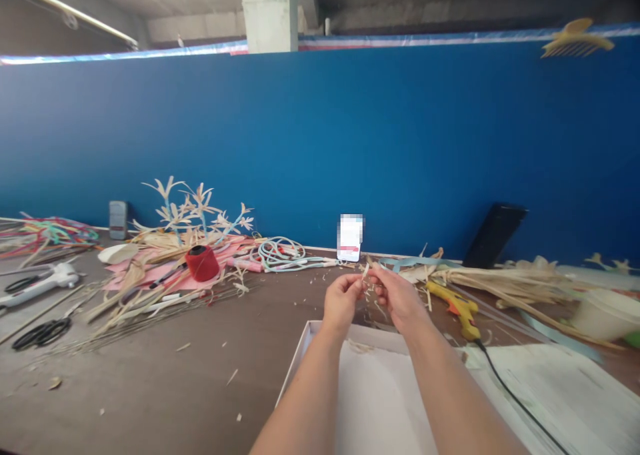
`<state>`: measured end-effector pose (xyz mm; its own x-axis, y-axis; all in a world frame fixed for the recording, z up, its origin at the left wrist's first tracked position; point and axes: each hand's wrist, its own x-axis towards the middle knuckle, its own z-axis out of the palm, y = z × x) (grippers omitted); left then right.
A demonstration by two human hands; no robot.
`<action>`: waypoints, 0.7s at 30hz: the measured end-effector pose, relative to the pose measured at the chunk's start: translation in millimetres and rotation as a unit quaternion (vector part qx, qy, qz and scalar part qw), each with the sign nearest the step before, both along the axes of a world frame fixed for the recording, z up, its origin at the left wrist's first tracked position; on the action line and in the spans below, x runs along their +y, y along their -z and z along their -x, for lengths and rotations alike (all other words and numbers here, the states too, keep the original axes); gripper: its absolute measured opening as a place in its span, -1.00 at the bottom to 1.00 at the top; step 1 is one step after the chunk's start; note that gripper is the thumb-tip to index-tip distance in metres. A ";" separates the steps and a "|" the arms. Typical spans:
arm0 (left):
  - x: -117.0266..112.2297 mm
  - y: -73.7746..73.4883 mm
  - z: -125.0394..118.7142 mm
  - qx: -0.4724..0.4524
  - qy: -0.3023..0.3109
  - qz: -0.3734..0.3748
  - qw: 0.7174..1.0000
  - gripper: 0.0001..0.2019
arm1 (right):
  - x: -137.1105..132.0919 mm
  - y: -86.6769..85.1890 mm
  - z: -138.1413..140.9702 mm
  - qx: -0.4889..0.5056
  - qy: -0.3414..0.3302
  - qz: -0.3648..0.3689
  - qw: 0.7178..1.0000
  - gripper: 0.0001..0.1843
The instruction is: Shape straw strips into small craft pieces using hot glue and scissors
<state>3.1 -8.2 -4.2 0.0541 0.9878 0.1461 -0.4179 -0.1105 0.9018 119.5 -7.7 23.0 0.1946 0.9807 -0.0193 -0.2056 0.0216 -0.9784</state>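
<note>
My left hand (342, 303) and my right hand (401, 300) meet fingertip to fingertip above the far edge of a shallow white box (385, 388). Pinched between them is a small pale strip (366, 270), which looks like dried plant fibre; its lower part is hidden by the fingers. Both hands are closed on it. Just beyond the hands, a lit phone (350, 239) with a blurred screen leans against the blue panel. To the right of my right hand lies a yellow glue gun (461, 310) with a black cord.
Dried-fibre flowers (175, 213), a red thread spool (202, 263) and a coil of pale blue cord (281, 253) lie left. Black scissors (43, 333) rest farther left. A black upright object (495, 235) leans on the blue panel (310, 141). A whitish bowl (606, 315) stands right.
</note>
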 end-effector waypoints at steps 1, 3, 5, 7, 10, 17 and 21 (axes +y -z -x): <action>-0.3 -0.1 0.1 0.005 0.001 -0.003 1.000 -0.78 | -0.3 -0.5 0.4 -0.005 0.003 -0.001 1.000 -0.57; -0.8 -0.3 0.2 0.016 0.003 -0.006 1.000 -0.78 | -1.0 -1.6 0.8 -0.010 0.006 -0.003 1.000 -0.56; -1.1 -0.4 0.2 0.026 0.006 -0.007 1.000 -0.78 | -1.5 -2.2 0.6 -0.012 0.008 -0.004 1.000 -0.58; -1.4 -0.6 0.1 0.032 0.010 -0.009 0.999 -0.78 | -1.7 -2.2 0.1 -0.013 0.008 -0.005 1.000 -0.61; -2.0 -1.2 0.1 0.034 0.018 -0.012 0.999 -0.77 | -1.8 -1.8 -0.3 -0.011 0.010 -0.006 1.000 -0.66; -3.7 -3.0 0.0 0.008 0.043 0.001 0.999 -0.76 | -3.3 -2.5 -0.4 0.009 0.009 0.005 1.000 -0.70; -4.1 -3.2 -0.2 -0.016 0.068 0.013 0.997 -0.71 | -3.3 -2.6 -1.0 0.022 0.005 0.015 1.000 -0.72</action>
<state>3.3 -12.3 -1.0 0.1825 0.9754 0.1236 -0.4567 -0.0272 0.8892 120.4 -11.0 25.6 0.2029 0.9775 -0.0570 -0.2493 -0.0047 -0.9684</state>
